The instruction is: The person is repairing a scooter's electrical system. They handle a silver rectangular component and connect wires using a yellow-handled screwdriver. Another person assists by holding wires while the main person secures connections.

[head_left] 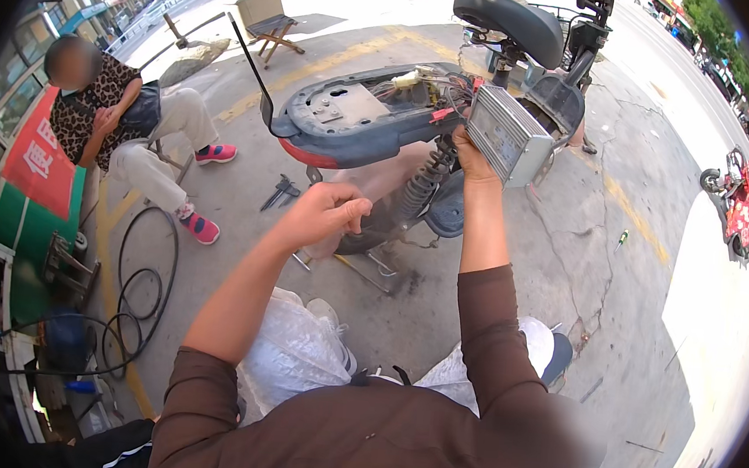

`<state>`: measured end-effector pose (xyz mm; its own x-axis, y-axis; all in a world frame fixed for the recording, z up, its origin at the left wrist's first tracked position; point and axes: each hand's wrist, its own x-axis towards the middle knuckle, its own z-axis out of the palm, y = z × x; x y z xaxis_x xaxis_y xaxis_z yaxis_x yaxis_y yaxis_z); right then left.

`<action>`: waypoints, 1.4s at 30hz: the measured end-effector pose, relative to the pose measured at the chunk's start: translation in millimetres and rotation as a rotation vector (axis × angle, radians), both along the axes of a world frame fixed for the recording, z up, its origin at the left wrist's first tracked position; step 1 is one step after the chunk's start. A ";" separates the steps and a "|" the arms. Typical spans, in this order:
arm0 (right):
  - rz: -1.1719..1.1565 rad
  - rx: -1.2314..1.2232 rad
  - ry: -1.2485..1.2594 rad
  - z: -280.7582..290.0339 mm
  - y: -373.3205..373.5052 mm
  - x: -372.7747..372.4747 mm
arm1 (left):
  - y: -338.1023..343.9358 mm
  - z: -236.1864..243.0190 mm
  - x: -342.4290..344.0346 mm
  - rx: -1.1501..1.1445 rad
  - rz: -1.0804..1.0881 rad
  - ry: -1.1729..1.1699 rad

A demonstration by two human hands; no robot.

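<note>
Metal box [509,139] sits pinched in the right grip [477,161], scooter [357,114] just beyond; the left grip [328,213] is curled closed, apart.

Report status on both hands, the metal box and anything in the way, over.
Right hand gripping finned metal box. Left hand loosely curled, no object visible. Box held by scooter's opened body; exposed wires close alongside.

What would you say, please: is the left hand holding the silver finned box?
No, the right hand grips the silver finned box, while the left hand is apart from it.
</note>
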<state>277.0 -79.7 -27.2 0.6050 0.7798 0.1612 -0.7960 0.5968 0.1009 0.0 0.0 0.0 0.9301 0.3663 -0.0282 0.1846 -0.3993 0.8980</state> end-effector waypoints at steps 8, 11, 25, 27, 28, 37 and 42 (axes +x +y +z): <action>0.317 0.469 0.252 -15.3 -6.3 -20.7 | -40.4 -8.9 41.9 -0.357 -0.062 -0.184; 0.211 0.406 0.206 -25.5 -7.4 -28.2 | -49.9 -7.5 51.9 -0.479 -0.078 -0.126; -0.293 -0.331 -0.949 -38.6 -44.5 -15.1 | -42.8 -43.7 66.6 -1.019 -0.247 -0.135; -0.423 -0.518 -1.142 -24.5 -51.6 -18.0 | -41.8 -46.7 70.1 -1.064 -0.212 -0.134; -0.488 -0.614 -1.238 -17.4 -55.6 -20.1 | -41.5 -47.2 73.1 -1.087 -0.187 -0.127; -0.458 -0.724 -1.154 12.6 -70.9 -42.4 | -32.8 -57.7 85.5 -1.459 -0.179 -0.187; -0.440 -0.707 -1.074 18.0 -72.1 -48.7 | -32.0 -58.1 88.3 -1.589 -0.296 -0.212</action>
<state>228.3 -151.8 -9.1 0.6532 0.6684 0.3559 -0.0193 0.4845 -0.8746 88.3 -32.0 -58.1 0.9949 -0.0872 -0.0513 0.1007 0.9043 0.4148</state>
